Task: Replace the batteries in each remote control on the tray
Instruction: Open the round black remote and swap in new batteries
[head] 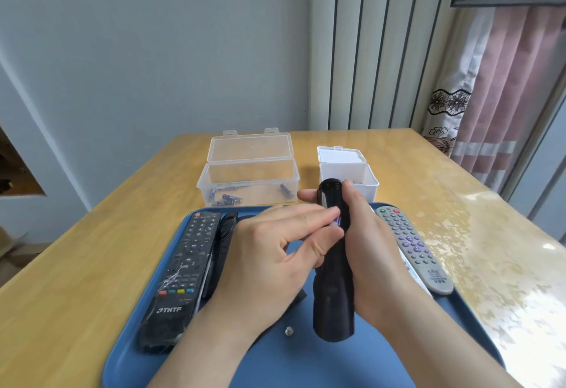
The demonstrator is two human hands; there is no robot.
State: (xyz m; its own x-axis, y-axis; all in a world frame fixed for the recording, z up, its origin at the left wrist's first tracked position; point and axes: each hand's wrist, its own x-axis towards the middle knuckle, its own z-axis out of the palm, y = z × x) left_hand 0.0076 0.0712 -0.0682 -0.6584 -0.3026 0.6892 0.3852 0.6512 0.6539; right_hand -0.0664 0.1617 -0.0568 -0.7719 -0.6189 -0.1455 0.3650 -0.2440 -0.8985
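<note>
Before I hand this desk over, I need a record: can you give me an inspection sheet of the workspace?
Surface: wooden table, with glare on its right side; a blue tray lies at the near edge.
Job's things: black remote held over the tray; long black remote and grey remote lying on it; clear box open, holding loose batteries; white box open.
Clutter: small silver part loose on the tray.
Grippers: right hand grips the black remote; left hand pinches a battery against it.
Cables: nothing seen.
Surroundings: grey wall; pink curtain at right.
</note>
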